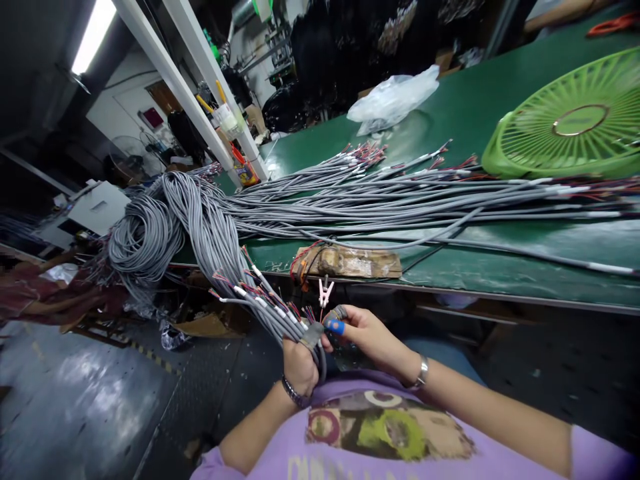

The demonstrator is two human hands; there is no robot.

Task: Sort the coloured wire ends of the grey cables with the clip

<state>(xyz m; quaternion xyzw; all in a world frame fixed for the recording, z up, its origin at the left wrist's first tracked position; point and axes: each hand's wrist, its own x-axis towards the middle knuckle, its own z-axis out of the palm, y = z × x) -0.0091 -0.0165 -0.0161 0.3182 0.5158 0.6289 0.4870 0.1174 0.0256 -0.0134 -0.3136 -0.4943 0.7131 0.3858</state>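
Note:
My left hand (300,367) is wrapped around a bundle of grey cables (273,323) in front of my lap. The cable ends fan out with white sleeves and thin coloured wires. A piece of grey tape or wrap (313,335) lies across the bundle above my left fingers. Beside it my right hand (367,337) is closed in a pinch, with blue tape on one finger and grey wrapping on another; what its fingertips hold is too small to make out. Just above them a pale pink clip (325,293) hangs at the bench edge, apart from the hand.
Long grey cables (360,213) lie across the green bench (530,267), with coils (145,237) at its left. On the bench are a wooden block (365,262), a green fan (575,120) and a plastic bag (393,100). White posts (215,73) rise at the left.

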